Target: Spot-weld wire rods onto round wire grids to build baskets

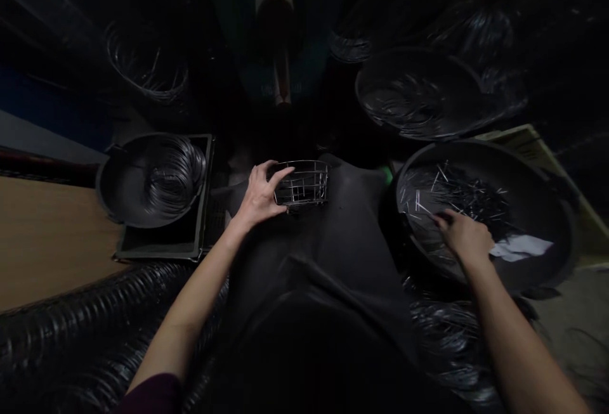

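My left hand [261, 195] grips a small wire basket [304, 186] by its left side, thumb and fingers around the frame, over my lap. The basket is tilted so that its wire grid shows. To the right, my right hand [464, 233] is closed over a wide dark basin [547, 211], its fingertips pinching a short, thin metal wire piece [425, 209]. Many loose short wire pieces [476, 198] lie in a heap in that basin, just beyond the hand. A crumpled whitish scrap [521, 246] rests in the basin beside the hand.
On the left, a round basin [124, 179] holds wire rings [174, 173] on a dark crate [162, 252]. Coiled wire [95, 300] lies at lower left. Another basin [364, 94] stands behind the right one. A machine rod [281, 75] points down ahead. Dark cloth [342, 230] covers my lap.
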A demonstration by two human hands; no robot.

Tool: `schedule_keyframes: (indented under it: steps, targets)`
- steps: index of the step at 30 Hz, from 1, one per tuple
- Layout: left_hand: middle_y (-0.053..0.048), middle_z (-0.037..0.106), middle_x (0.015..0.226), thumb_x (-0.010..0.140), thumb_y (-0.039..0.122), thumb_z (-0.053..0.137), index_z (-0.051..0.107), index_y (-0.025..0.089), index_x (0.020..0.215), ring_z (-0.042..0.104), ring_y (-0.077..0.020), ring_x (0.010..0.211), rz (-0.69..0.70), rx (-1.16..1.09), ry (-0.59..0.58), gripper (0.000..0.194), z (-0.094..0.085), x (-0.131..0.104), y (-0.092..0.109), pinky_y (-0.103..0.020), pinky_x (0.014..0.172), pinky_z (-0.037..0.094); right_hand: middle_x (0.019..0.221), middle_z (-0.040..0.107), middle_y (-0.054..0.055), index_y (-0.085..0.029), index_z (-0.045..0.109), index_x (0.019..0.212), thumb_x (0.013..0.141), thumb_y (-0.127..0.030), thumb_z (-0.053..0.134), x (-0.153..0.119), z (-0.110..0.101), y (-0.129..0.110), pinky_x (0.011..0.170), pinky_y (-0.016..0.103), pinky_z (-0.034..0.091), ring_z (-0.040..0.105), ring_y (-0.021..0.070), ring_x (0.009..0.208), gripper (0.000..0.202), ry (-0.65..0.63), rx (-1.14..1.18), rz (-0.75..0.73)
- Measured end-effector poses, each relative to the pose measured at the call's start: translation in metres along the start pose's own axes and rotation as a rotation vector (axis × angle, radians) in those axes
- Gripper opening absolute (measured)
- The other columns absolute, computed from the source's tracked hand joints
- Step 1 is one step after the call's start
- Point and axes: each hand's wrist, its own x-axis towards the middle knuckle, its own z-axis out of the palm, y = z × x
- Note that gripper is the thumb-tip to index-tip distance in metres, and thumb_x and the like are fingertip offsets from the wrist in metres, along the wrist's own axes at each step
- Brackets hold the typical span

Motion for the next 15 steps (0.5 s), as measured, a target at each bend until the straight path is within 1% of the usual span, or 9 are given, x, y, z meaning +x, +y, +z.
schedule_keyframes:
  steps: [2, 4, 6, 7, 8, 9, 11, 13, 15]
  targets:
    - [-0.014, 0.035, 0.139, 0.061, 0.028, 0.085, 0.043, 0.026, 0.142, 0.038, -0.0359, 0.131, -0.001, -0.027, 0.031, 0.091, -0.004, 0.003, -0.002, -0.056, 0.110, 0.039, 0.065, 0.063, 0.010, -0.026, 0.074, 0.074, 0.068, -0.028, 0.082, -0.011, 0.000, -0.044, 0.060, 0.037, 0.038, 0.059, 0.0180, 0.061, 0.011, -0.129, 0.166, -0.016]
    - [-0.014, 0.035, 0.138, 0.060, 0.030, 0.086, 0.043, 0.027, 0.142, 0.038, -0.0353, 0.130, -0.001, -0.046, 0.060, 0.092, -0.010, 0.009, -0.003, -0.056, 0.109, 0.039, 0.074, 0.067, 0.007, -0.024, 0.074, 0.097, 0.070, -0.041, 0.080, -0.025, 0.007, -0.099, 0.059, 0.032, 0.043, 0.061, 0.0171, 0.063, 0.032, -0.359, 0.432, -0.093]
    - [-0.013, 0.035, 0.138, 0.059, 0.031, 0.087, 0.045, 0.027, 0.140, 0.037, -0.0355, 0.129, 0.004, -0.049, 0.080, 0.090, -0.017, 0.015, -0.003, -0.057, 0.109, 0.039, 0.079, 0.070, 0.006, -0.021, 0.074, 0.097, 0.071, -0.049, 0.078, -0.038, 0.021, -0.153, 0.060, 0.030, 0.047, 0.063, 0.0173, 0.066, 0.038, -0.575, 0.553, -0.215]
    - [-0.013, 0.035, 0.138, 0.059, 0.031, 0.087, 0.047, 0.027, 0.139, 0.037, -0.0356, 0.129, 0.007, -0.048, 0.085, 0.089, -0.020, 0.017, -0.002, -0.057, 0.109, 0.039, 0.080, 0.071, 0.005, -0.020, 0.074, 0.094, 0.073, -0.049, 0.077, -0.043, 0.029, -0.176, 0.062, 0.030, 0.049, 0.064, 0.0176, 0.068, 0.036, -0.655, 0.558, -0.283]
    - [-0.013, 0.034, 0.138, 0.059, 0.030, 0.087, 0.048, 0.027, 0.138, 0.037, -0.0359, 0.130, 0.010, -0.047, 0.089, 0.088, -0.023, 0.020, -0.001, -0.057, 0.109, 0.039, 0.081, 0.072, 0.005, -0.020, 0.075, 0.090, 0.076, -0.047, 0.074, -0.046, 0.037, -0.196, 0.065, 0.030, 0.051, 0.065, 0.0179, 0.070, 0.031, -0.690, 0.529, -0.361]
    - [-0.013, 0.034, 0.138, 0.059, 0.029, 0.087, 0.048, 0.027, 0.137, 0.037, -0.0359, 0.130, 0.014, -0.047, 0.093, 0.087, -0.025, 0.021, -0.001, -0.056, 0.109, 0.040, 0.083, 0.073, 0.005, -0.020, 0.076, 0.089, 0.079, -0.044, 0.072, -0.048, 0.045, -0.212, 0.069, 0.030, 0.052, 0.067, 0.0183, 0.073, 0.027, -0.679, 0.476, -0.445]
    - [-0.013, 0.035, 0.138, 0.059, 0.027, 0.087, 0.049, 0.026, 0.136, 0.038, -0.0355, 0.130, 0.026, -0.052, 0.105, 0.086, -0.030, 0.022, -0.002, -0.055, 0.108, 0.040, 0.090, 0.075, 0.005, -0.020, 0.076, 0.094, 0.084, -0.038, 0.070, -0.048, 0.059, -0.232, 0.075, 0.031, 0.053, 0.069, 0.0201, 0.080, 0.022, -0.556, 0.314, -0.657]
    - [-0.013, 0.037, 0.136, 0.059, 0.026, 0.086, 0.049, 0.025, 0.134, 0.039, -0.0349, 0.129, 0.041, -0.064, 0.125, 0.084, -0.035, 0.022, -0.005, -0.054, 0.108, 0.041, 0.105, 0.075, 0.006, -0.020, 0.074, 0.109, 0.085, -0.035, 0.070, -0.048, 0.069, -0.240, 0.077, 0.030, 0.054, 0.071, 0.0227, 0.091, 0.028, -0.403, 0.115, -0.891]
    - [-0.013, 0.039, 0.135, 0.058, 0.023, 0.086, 0.050, 0.024, 0.132, 0.040, -0.0343, 0.129, 0.039, -0.079, 0.145, 0.082, -0.040, 0.022, -0.009, -0.053, 0.109, 0.041, 0.116, 0.071, 0.006, -0.021, 0.068, 0.123, 0.089, -0.032, 0.066, -0.046, 0.076, -0.240, 0.073, 0.028, 0.055, 0.071, 0.0226, 0.097, 0.036, -0.300, -0.048, -1.092]
